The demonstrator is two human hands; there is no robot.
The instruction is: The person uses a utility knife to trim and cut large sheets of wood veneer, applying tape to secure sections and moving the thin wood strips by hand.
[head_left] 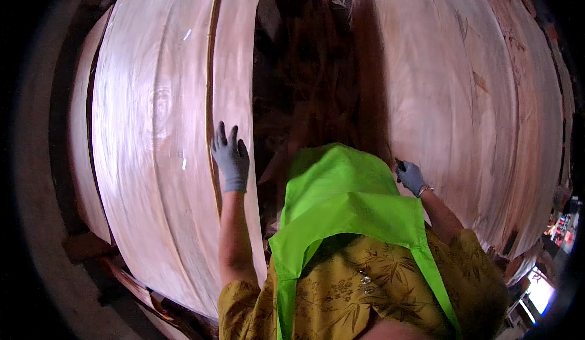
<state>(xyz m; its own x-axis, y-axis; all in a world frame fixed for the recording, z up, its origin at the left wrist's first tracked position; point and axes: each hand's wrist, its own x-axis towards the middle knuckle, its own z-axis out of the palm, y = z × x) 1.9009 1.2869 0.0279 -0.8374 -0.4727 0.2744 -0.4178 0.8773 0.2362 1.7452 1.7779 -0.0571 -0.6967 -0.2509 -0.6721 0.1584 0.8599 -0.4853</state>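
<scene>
On the left lies a broad pale sheet of wood veneer (146,175). My left hand (232,162), in a grey glove, rests on it with the fingers spread, beside a thin brown strip (210,53) running lengthwise along the sheet. My right hand (412,177), gloved in grey too, is closed at the near inner edge of the pinkish veneer sheets (445,108) on the right. Its fingertips meet a small dark patch there; what they grip is too small to tell.
Between the two veneer surfaces runs a dark gap (314,78) with torn veneer scraps in it. My green apron (341,187) hangs at the gap's near end. Ragged sheet edges (512,47) line the right side. A bright screen-like panel (540,290) shows at the lower right.
</scene>
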